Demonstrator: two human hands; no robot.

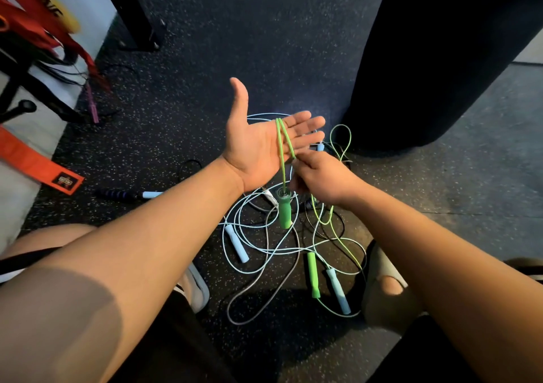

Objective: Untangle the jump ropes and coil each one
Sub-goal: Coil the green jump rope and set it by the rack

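My left hand (258, 144) is held flat, palm up, fingers straight, with the green jump rope (282, 144) looped over its fingers. One green handle (284, 210) hangs below that palm. My right hand (320, 177) pinches the green cord just under the left fingers. The rest of the green cord trails down to a second green handle (313, 274) on the floor. A light blue rope (249, 215) with blue handles (236, 243) lies tangled under my hands, mixed with a grey cord (264, 291) and a black cord (338, 229).
A black punching bag (426, 59) stands at the right. A black rack post (129, 9) and red and orange straps (35, 159) are at the left. A dark-handled rope (123, 194) lies left of the tangle. My knees and shoes flank the pile.
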